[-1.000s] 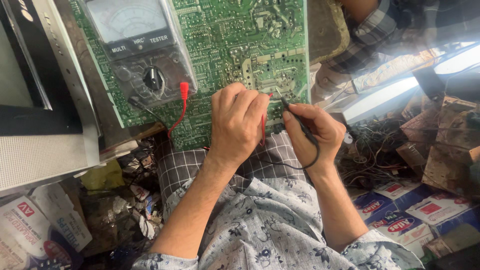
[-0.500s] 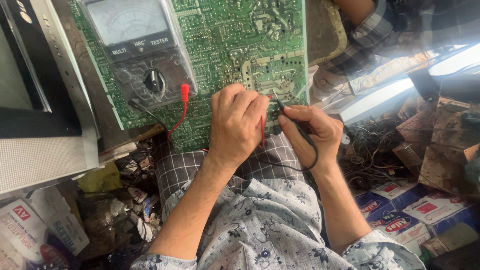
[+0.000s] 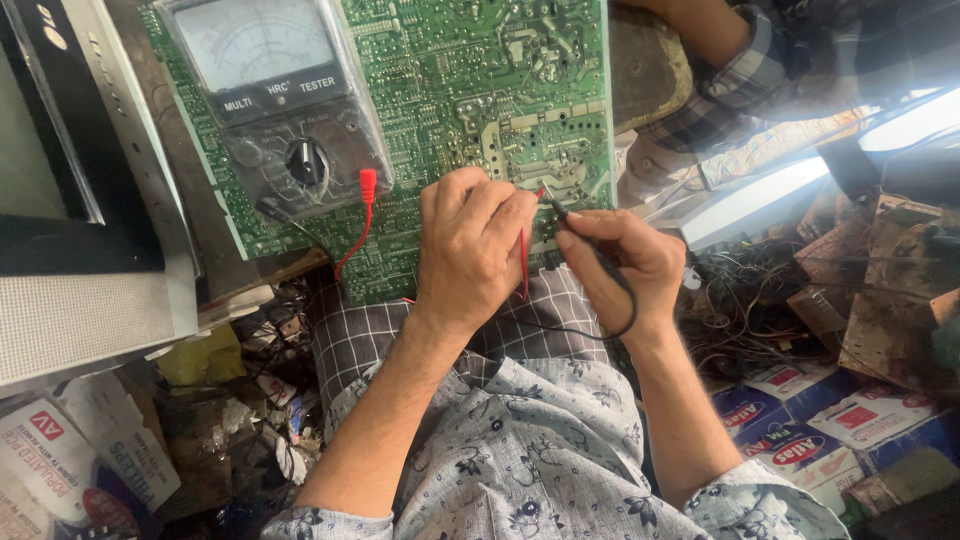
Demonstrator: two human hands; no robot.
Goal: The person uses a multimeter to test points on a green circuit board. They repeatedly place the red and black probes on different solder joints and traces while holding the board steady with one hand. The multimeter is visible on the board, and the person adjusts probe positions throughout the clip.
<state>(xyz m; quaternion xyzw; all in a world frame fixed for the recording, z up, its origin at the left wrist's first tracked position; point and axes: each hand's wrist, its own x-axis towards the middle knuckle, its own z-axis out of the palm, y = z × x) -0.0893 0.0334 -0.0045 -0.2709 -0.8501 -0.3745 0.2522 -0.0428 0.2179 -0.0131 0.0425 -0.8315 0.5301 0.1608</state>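
A green circuit board [image 3: 470, 90] lies across my lap, solder side up. An analog multimeter [image 3: 275, 95] in a clear cover rests on its left part, with a red lead [image 3: 358, 225] and a black lead [image 3: 295, 228] plugged in. My left hand [image 3: 475, 245] pinches the red probe [image 3: 524, 255] against the board's lower edge. My right hand [image 3: 620, 265] holds the black probe [image 3: 580, 230] like a pen, its tip touching the board close to the red one. The black wire [image 3: 620, 320] loops under my right wrist.
A grey appliance casing [image 3: 80, 250] stands at the left. Tangled wires [image 3: 740, 300] and scrap boards [image 3: 880, 290] lie at the right, blue and white boxes [image 3: 800, 420] below them. Another person's checked sleeve [image 3: 740, 70] is at the top right. Papers [image 3: 70, 450] lie bottom left.
Both hands stay on the probes at the board's lower edge. The view has shifted only slightly; the probe tips sit at nearly the same spot.
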